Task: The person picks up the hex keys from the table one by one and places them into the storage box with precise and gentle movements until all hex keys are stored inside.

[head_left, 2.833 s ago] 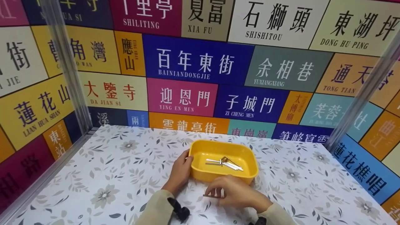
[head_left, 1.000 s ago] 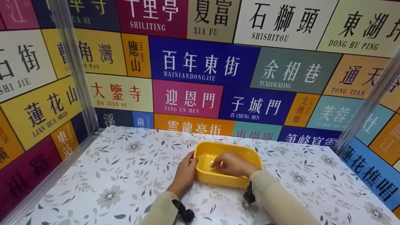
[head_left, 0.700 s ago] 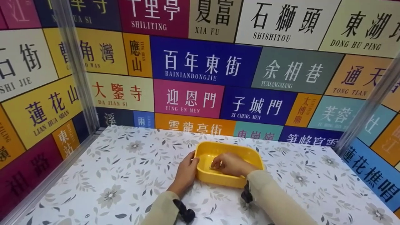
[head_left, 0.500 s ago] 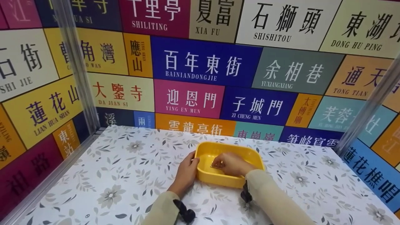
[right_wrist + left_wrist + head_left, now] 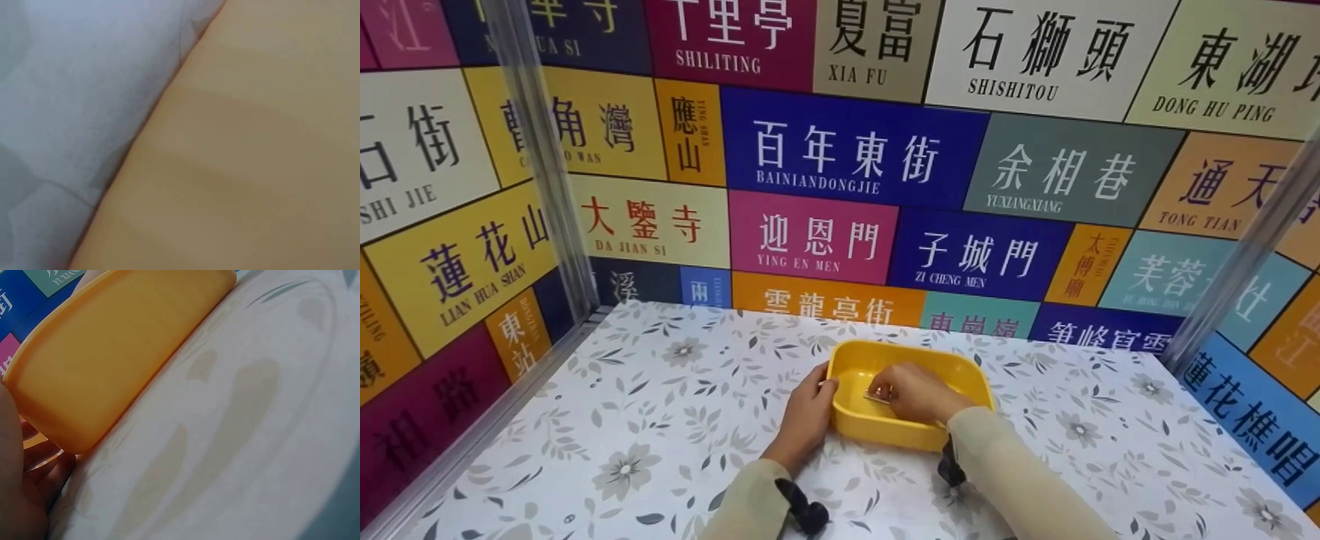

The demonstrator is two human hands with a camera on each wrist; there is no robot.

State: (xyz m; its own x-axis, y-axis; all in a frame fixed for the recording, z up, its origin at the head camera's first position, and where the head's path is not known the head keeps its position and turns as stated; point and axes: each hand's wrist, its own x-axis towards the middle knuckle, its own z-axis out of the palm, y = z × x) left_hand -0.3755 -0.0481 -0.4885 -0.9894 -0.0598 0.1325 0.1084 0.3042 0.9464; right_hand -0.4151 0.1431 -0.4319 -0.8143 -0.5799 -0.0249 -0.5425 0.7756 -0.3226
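Note:
A yellow plastic tub (image 5: 885, 430) stands on the table. My left hand (image 5: 804, 409) grips its left end, the thumb at the rim; in the left wrist view curled fingers (image 5: 48, 464) reach round the tub's corner. My right hand (image 5: 913, 391) is down inside the tub, its fingers bent and pinching near the tub floor. A thin silver metal piece (image 5: 876, 397) shows at those fingertips. The hand hides the rest of the contents. In the right wrist view only the tub's outer wall (image 5: 236, 146) and the tablecloth appear; the hand is out of sight there.
A white tablecloth (image 5: 697, 420) with grey flowers and leaves covers the table. Printed panels with coloured name signs (image 5: 840, 142) rise behind and at both sides. A clear post (image 5: 547, 165) stands at the left back corner.
The right hand, earlier in front of the tub holding a thin dark stick, has gone into the tub. Several slim metal pieces seen there are now mostly covered. Over the last second the fingertips shift slightly.

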